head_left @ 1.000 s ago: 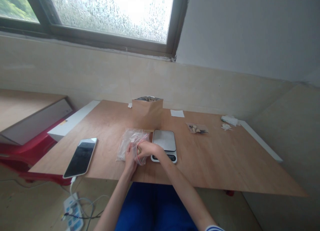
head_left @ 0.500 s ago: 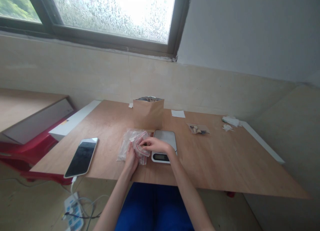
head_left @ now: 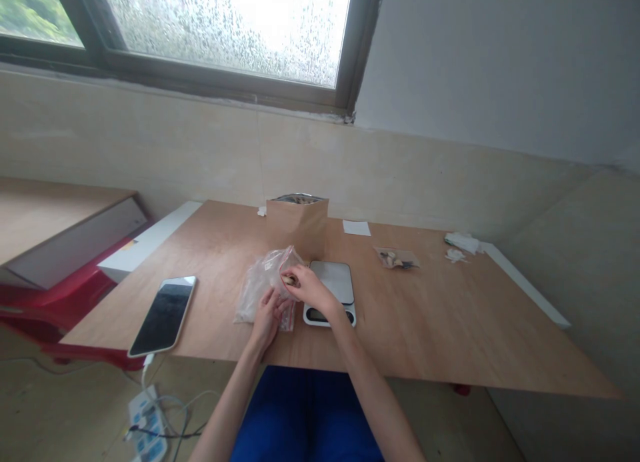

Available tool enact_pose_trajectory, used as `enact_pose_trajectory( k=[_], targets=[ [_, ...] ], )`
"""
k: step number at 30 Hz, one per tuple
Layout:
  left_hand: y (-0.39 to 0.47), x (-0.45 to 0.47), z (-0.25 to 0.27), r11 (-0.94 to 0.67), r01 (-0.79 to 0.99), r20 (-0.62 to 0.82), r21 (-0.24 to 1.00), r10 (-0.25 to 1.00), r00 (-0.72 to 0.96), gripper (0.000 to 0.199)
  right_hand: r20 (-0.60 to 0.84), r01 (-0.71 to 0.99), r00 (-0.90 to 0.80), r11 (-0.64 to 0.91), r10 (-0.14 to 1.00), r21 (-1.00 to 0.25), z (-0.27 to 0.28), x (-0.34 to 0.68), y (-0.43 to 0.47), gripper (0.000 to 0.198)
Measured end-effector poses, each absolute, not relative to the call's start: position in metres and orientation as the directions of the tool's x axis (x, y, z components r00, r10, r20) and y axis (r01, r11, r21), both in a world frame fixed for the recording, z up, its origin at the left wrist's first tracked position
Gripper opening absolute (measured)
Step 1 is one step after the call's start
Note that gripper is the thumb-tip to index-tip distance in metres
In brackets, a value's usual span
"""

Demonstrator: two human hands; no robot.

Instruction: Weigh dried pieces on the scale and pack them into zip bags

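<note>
My left hand is closed on the lower part of a clear zip bag with a red stripe along its mouth. At the mouth of that bag, my right hand pinches small tan pieces, whose exact kind I cannot make out. Beneath the hands lie more clear plastic bags. Close by on the right is a white kitchen scale with a metal plate; my right wrist covers part of its display. Behind them stands a brown paper pouch, open at the top, with contents showing inside.
A filled clear packet lies to the right of the scale. Farther back are a white paper and crumpled tissues. A phone on a charging cable rests at the table's left. A power strip sits on the floor.
The zip bag's mouth has risen and tilted away from me. My right hand has moved slightly up and now shows the tan pieces in its fingers. The left hand has shifted little.
</note>
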State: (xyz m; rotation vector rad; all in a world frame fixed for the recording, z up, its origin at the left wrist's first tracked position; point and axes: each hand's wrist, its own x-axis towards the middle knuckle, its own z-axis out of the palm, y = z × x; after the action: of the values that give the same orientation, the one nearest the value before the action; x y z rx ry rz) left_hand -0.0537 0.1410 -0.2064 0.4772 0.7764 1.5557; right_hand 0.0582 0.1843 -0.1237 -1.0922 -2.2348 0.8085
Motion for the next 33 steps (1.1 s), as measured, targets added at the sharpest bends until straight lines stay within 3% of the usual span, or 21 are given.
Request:
enact_pose_trajectory(
  k=[6, 13, 23, 33],
  targets=[
    [0.141, -0.053, -0.203, -0.023, -0.718, -0.135, 0.695, 0.978, -0.162, 0.029, 0.188, 0.444, -0.488, 0.429, 0.852, -0.787, -0.123, 0.061, 0.184, 0.022],
    [0.141, -0.051, -0.201, -0.052, -0.728, -0.136, 0.683, 0.971, -0.196, 0.028, 0.213, 0.399, -0.291, 0.320, 0.933, -0.859, -0.131, 0.051, 0.185, 0.020],
    [0.141, -0.051, -0.204, -0.049, -0.728, -0.205, 0.683, 0.945, -0.255, 0.026, 0.266, 0.389, -0.102, 0.285, 0.959, -0.876, -0.122, 0.049, 0.186, 0.022],
    [0.140, -0.050, -0.203, -0.060, -0.652, -0.138, 0.755, 0.959, -0.248, 0.025, 0.144, 0.162, -0.164, 0.170, 0.976, -0.972, -0.132, 0.054, 0.187, 0.015]
  ],
)
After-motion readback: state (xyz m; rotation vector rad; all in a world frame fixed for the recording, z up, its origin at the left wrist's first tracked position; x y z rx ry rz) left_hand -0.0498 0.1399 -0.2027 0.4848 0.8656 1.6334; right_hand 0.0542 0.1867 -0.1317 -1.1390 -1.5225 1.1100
